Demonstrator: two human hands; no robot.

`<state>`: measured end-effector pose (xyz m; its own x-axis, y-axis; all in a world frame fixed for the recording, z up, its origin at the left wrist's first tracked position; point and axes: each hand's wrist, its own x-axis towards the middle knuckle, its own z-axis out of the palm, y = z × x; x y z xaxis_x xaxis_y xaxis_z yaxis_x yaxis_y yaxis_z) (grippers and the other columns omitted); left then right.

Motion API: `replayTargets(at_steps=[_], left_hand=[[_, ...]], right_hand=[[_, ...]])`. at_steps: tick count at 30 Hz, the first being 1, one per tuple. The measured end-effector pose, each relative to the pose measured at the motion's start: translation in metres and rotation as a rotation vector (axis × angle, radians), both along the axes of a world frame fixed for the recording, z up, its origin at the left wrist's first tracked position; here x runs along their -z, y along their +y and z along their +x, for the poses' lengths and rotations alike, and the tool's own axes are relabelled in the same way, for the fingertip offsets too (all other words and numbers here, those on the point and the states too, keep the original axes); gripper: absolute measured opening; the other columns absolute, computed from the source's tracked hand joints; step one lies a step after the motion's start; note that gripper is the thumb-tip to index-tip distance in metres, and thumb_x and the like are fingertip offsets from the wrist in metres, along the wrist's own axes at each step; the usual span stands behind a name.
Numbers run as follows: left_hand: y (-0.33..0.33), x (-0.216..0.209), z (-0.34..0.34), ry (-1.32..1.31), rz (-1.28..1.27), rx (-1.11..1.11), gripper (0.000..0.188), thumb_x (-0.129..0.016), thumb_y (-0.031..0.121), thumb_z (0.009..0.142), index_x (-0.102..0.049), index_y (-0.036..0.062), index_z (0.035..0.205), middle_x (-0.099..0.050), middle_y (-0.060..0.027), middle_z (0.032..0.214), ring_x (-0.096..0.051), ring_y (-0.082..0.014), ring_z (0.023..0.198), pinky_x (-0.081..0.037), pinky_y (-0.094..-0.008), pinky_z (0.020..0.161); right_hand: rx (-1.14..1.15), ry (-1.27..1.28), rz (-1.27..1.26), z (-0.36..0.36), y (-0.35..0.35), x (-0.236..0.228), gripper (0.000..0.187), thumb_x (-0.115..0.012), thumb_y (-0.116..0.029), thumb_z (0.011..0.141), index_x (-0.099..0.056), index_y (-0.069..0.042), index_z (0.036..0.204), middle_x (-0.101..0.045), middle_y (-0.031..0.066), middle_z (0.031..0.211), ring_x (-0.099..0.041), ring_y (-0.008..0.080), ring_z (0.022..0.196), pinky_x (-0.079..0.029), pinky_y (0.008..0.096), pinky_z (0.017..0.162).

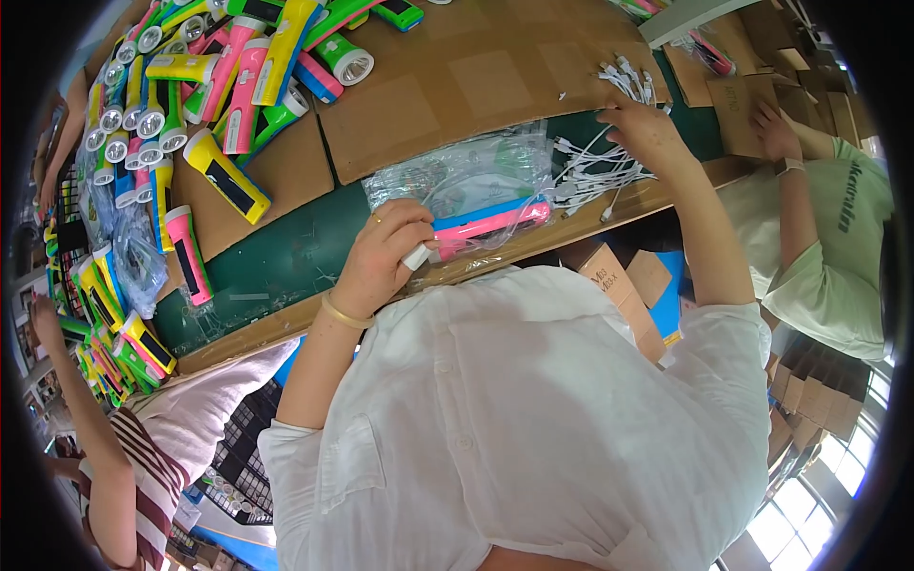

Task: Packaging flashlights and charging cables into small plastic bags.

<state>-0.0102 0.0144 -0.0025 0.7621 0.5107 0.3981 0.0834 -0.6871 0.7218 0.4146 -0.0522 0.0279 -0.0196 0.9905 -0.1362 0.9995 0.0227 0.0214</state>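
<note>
A pink and blue flashlight point(490, 226) lies along the near table edge inside a clear plastic bag point(457, 176). My left hand point(388, 255) is closed at the flashlight's left end, on the bagged flashlight. A small white piece point(416, 256) shows by those fingertips; its kind is unclear. Over to the right, my right hand point(649, 135) reaches across a heap of white USB cables point(595, 176). Its thumb and forefinger are pinched together on a cable at the heap's far part, where more cable ends point(628, 81) stick up. The fingers partly hide what they grip.
Brown cardboard point(438, 86) covers much of the green table point(276, 266). Many coloured flashlights point(243, 86) are piled at the left. A co-worker's hand point(779, 131) touches a carton point(738, 114) at right; another person's arm point(86, 400) is at left.
</note>
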Motion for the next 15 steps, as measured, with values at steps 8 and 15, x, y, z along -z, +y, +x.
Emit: replayTargets(at_steps=[8,15], left_hand=[[-0.008,0.001,-0.009,0.019,-0.040,-0.078,0.019,-0.072,-0.002,0.079,-0.063,0.0039,0.095,-0.067,-0.0113,0.115,-0.063,-0.0342,0.105,-0.053,-0.0404,0.087],[-0.009,0.000,-0.006,0.032,-0.057,-0.088,0.017,-0.072,-0.001,0.081,-0.063,0.0041,0.094,-0.068,-0.0113,0.115,-0.064,-0.0337,0.105,-0.053,-0.0395,0.087]], right_hand=[[0.322,0.649,0.001,0.013,-0.015,-0.080,0.016,-0.075,-0.012,0.090,-0.073,0.003,0.096,-0.064,0.0028,0.073,-0.057,0.0094,0.069,-0.044,0.0259,0.062],[0.128,1.356,0.226,-0.047,-0.018,-0.106,0.013,-0.066,-0.014,0.099,-0.068,-0.002,0.095,-0.058,-0.0026,0.072,-0.047,0.0032,0.063,-0.033,0.0198,0.055]])
